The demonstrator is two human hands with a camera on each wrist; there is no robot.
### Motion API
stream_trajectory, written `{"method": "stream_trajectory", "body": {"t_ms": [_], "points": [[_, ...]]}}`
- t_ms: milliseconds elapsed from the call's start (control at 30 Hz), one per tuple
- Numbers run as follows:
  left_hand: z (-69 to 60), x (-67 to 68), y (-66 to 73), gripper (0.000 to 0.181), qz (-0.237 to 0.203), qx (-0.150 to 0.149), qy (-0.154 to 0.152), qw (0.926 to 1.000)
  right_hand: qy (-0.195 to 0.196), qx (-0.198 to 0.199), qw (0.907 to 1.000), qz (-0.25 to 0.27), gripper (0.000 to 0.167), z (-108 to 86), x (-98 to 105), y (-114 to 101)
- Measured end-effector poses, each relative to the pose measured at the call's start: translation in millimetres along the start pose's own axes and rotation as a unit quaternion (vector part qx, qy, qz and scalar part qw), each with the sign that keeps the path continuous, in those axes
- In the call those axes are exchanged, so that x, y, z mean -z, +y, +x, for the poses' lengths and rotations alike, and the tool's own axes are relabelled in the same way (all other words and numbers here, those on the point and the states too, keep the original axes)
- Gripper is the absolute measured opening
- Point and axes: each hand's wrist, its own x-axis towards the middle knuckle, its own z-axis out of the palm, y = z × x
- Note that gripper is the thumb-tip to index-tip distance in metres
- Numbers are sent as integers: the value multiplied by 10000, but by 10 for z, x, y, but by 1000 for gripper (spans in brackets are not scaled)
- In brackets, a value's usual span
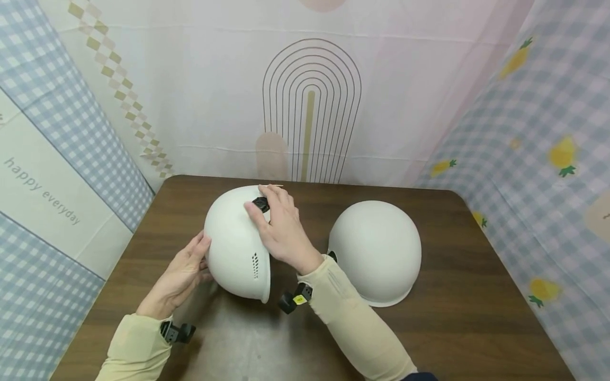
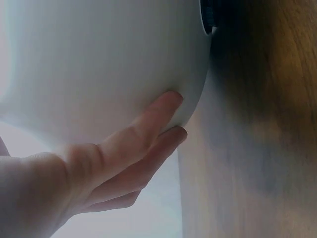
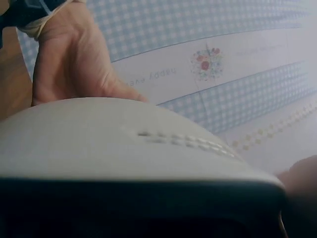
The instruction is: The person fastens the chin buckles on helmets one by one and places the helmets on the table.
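Observation:
A white helmet (image 1: 233, 238) with a patch of small vent holes is tilted on its side over the table's left half, its rim towards the right. My left hand (image 1: 177, 275) supports the dome from the left, fingers nearly straight against the smooth shell (image 2: 99, 64). At the upper right edge, my right hand (image 1: 281, 227) grips the helmet, thumb and fingers on either side of a black round fitting (image 1: 260, 204). The dark inside (image 3: 148, 208) of the helmet shows below its rim in the right wrist view. Some fingertips of the right hand are hidden.
A second white helmet (image 1: 376, 251) sits dome up on the right of the brown wooden table (image 1: 452, 328), close beside my right forearm. Patterned cloth (image 1: 214, 79) hangs behind the table, and checked cloth (image 1: 524, 174) stands along the right side.

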Motion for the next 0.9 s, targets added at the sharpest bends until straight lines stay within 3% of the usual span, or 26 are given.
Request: {"method": "stream_trajectory", "body": {"t_ms": [200,333,567,767,900], "points": [[-9,-7,48,72,167,-46,127,9998,155,75,9960,-873,64,-24,19,-20],[-17,-6,77,74,273,-31,191,9994,179,225,9932,-1125,60,-40,30,-29],[-32,7,89,74,248,-41,202,9995,199,374,9949,-916,59,-85,4,-8],[-40,34,118,76,778,-115,460,9958,311,396,9969,-602,59,-129,-25,29],[-49,42,135,78,846,-88,412,9955,367,449,9972,-467,59,-150,-42,57]]}}
